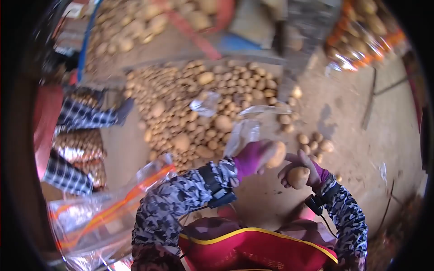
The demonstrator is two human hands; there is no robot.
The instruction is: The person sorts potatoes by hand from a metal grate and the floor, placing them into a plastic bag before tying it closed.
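Observation:
My left hand (252, 159), in a purple glove with bare fingers, is closed around a potato (275, 155) above the floor. Close by on the right, my right hand (304, 169) holds a second, rounder potato (298, 177) in its curled fingers, palm turned up. Just beyond both hands, a large potato pile (190, 113) of mixed sizes spreads over the floor. A few loose potatoes (315, 145) lie past my right hand. Pieces of clear plastic (244, 131) rest against the pile's near right edge.
Clear plastic bags with orange stripes (108, 212) lie at my left. A person in checked trousers (83, 115) sits at the left beside filled bags (81, 144). A bag of potatoes (361, 36) stands at the back right. More potatoes (126, 27) lie at the back left.

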